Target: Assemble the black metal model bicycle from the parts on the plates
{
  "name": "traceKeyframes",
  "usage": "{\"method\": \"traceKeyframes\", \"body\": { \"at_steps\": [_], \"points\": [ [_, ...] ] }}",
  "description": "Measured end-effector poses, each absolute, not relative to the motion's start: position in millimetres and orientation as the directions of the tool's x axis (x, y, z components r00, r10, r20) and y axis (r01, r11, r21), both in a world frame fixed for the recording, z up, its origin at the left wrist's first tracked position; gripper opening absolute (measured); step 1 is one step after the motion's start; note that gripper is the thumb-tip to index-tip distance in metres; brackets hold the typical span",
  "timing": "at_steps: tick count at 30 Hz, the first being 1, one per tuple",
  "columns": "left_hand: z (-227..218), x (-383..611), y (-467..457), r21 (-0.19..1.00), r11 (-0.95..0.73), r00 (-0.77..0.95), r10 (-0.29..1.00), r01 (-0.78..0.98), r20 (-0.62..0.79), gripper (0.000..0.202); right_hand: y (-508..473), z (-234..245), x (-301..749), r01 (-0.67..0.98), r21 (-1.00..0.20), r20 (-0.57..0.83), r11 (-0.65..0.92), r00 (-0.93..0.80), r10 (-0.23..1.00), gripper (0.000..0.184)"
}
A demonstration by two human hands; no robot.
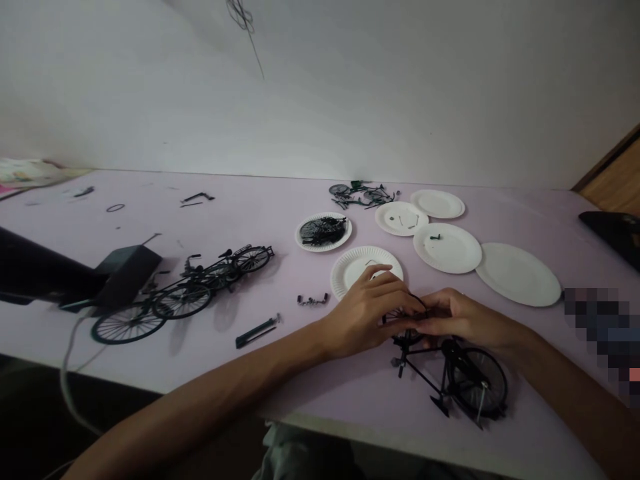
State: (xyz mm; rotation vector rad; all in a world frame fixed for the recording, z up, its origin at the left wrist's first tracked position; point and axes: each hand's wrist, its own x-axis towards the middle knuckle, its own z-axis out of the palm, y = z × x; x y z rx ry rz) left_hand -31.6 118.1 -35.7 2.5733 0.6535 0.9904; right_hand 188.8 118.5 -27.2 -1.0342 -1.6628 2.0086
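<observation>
miniature black bicycle (475,383), lilac tabletop (300,207), white wall (350,87), paper plates (447,248), left hand (367,317) and right hand (463,317) curled around its wheel (405,327)

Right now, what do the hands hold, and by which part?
The left hand and right hand hold a black model bicycle by its front wheel, partly hidden.

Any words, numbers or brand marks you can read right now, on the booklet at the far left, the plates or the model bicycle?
Printed booklet: coloured print, too small and blurred to read.
Largest paper plate: no readable text.
Black model bicycle: no readable text.
</observation>
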Motion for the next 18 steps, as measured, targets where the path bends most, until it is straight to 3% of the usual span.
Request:
{"method": "traceKeyframes", "body": {
  "at_steps": [8,18],
  "points": [
    [-40.5,-30.5,116.5,0.461,-0.821,0.573,0.567,0.337,0.592,0.021,120.4,-24.7,188.6,0.192,-0.949,-0.313,-0.251,-0.678,0.665,0.027],
    [-35.9,-33.1,119.6,0.377,-0.880,0.608,0.473,0.289,0.638,0.015,120.0,-30.6,192.5,0.191,-0.942,-0.332,-0.276,-0.653,0.681,0.026]
  ]
}}
